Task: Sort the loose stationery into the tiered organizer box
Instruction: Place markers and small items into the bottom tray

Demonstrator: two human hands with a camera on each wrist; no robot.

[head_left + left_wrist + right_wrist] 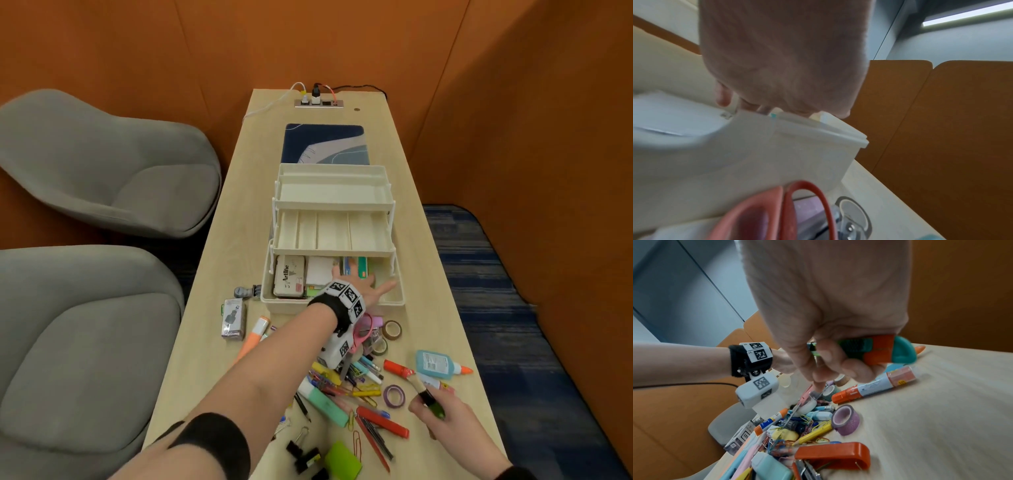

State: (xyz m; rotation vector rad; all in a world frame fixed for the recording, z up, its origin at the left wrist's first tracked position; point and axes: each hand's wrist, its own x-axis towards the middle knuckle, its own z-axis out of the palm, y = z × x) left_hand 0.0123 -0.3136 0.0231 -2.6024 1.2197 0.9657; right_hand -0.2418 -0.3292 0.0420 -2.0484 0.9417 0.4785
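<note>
On pale wood table (442, 281), orange walls (513, 85) — grey chairs (113, 171) beside

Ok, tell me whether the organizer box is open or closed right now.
Open. The organizer box has its two upper trays fanned back in steps, exposing the bottom bin, where the left hand reaches in.

It looks like a small office meeting booth — tall orange padded walls (513, 102) close around a long pale wood table (431, 260), two soft grey chairs (102, 164) on the left — a plug strip (319, 102) at the far end.
</note>
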